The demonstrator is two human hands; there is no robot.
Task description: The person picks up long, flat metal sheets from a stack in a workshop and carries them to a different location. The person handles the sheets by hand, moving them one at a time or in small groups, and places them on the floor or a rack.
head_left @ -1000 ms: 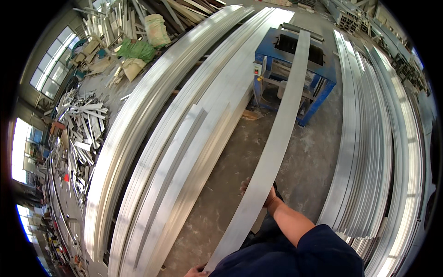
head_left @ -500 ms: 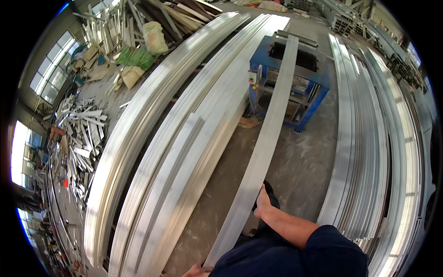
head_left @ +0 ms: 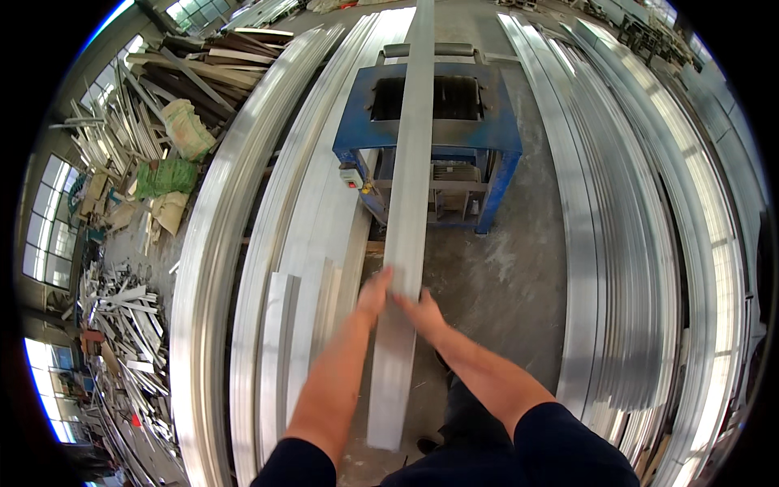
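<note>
A long, flat silvery metal profile (head_left: 407, 187) runs from just in front of my body up across a blue machine stand (head_left: 499, 134). Its near end hangs over the floor between my arms. My left hand (head_left: 376, 292) is closed on the profile's left edge, slightly blurred by motion. Opposite it, my right hand (head_left: 422, 314) grips the right edge with the thumb lying on top; its other fingers are hidden beneath. The dark opening (head_left: 458, 97) in the stand's top shows on both sides of the profile.
Stacks of long metal profiles (head_left: 219, 235) lie to my left, with another stack (head_left: 625, 243) to my right. A switch box (head_left: 350, 178) sits on the stand's left side, and a roller (head_left: 454, 49) crosses behind it. Scrap offcuts (head_left: 134, 333) cover the far-left floor.
The profile has moved forward, reaching farther past the stand. My left hand has come up from the near end to beside the right hand. The view has swung right.
</note>
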